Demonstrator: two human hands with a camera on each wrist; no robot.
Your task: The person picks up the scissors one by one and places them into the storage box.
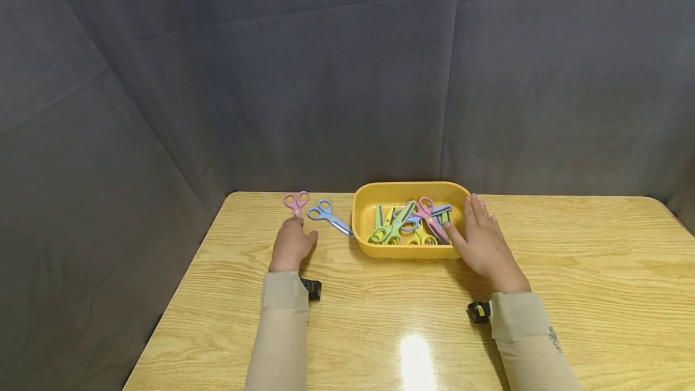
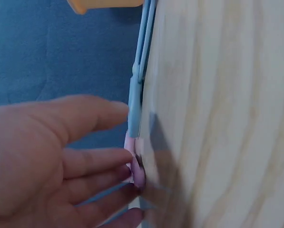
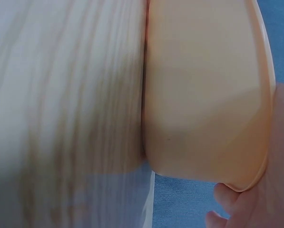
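Pink-handled scissors [image 1: 296,201] lie near the table's back left edge, their blades hidden by my left hand [image 1: 291,244]. That hand's fingertips touch the pink scissors [image 2: 138,173] in the left wrist view, with thumb and fingers apart. Beside them, blue scissors [image 1: 328,215] point toward a yellow plastic basket [image 1: 407,251]. Along the basket's right end rests my right hand [image 1: 487,246], fingers fairly straight outside the wall and thumb at the rim. Inside the basket is a pile of scissors, with green scissors [image 1: 398,224] and pink scissors [image 1: 431,222] on top.
The wooden table [image 1: 358,324] ends at a dark grey curtain [image 1: 336,95] behind the basket and on the left. Black wrist straps [image 1: 479,312] sit at both sleeve cuffs. A bright light reflection shows on the near tabletop.
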